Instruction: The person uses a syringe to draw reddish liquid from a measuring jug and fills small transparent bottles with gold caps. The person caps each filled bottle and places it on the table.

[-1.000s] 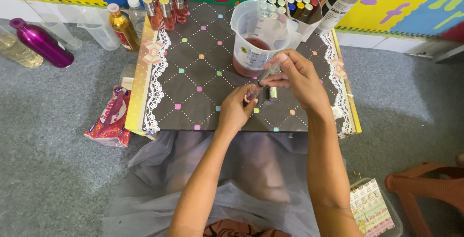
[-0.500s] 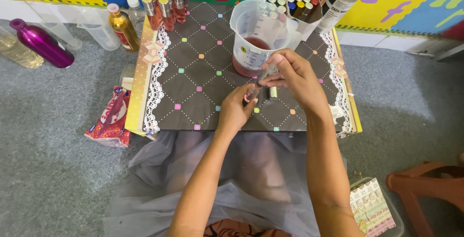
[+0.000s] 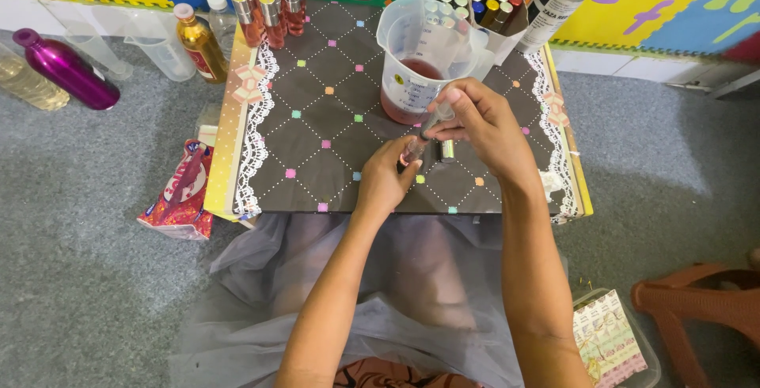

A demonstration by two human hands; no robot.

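- Fingers of your left hand (image 3: pixel 385 179) pinch a small vial (image 3: pixel 412 150).
- Your right hand (image 3: pixel 480 123) grips a syringe (image 3: pixel 437 119) at the vial's one o'clock.
- Measuring jug (image 3: pixel 423 55) of red liquid sits at twelve.

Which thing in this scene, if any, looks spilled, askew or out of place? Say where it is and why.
Nothing looks spilled: the red liquid sits inside the upright measuring jug on the dotted board. The one stray item is a crumpled red packet lying on the grey carpet at the board's left corner, away from the lined-up small bottles.
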